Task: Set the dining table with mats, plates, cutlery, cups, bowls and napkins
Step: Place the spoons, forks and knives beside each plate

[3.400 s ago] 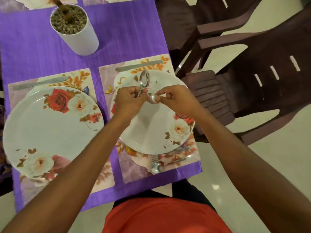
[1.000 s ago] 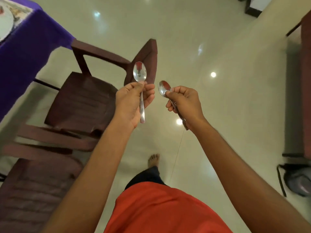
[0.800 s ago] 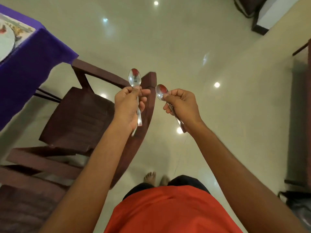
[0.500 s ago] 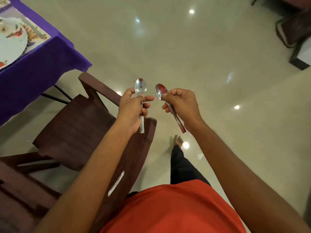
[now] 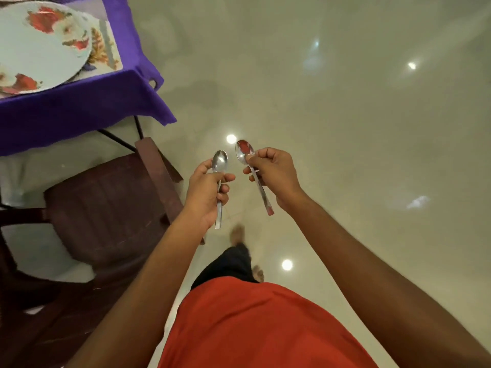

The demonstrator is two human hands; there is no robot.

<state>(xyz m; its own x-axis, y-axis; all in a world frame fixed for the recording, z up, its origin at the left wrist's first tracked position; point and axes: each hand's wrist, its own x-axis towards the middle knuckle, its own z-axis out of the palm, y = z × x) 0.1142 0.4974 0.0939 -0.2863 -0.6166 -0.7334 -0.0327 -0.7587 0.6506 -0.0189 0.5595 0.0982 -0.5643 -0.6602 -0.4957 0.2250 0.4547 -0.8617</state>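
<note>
My left hand is closed around a steel spoon, bowl up and handle pointing down past the palm. My right hand pinches a second steel spoon near its bowl, the handle slanting down to the right. Both hands hover side by side over the floor, away from the table. The table corner with its purple cloth is at the upper left, carrying a floral plate on a floral mat.
A dark brown plastic chair stands at the left, beside the table corner and close to my left arm. Glossy beige floor spreads to the right and ahead. My feet and orange shirt show below the hands.
I walked away from the plates with a spoon in each hand and have turned around the chair. The table corner has come back into view at the upper left.
</note>
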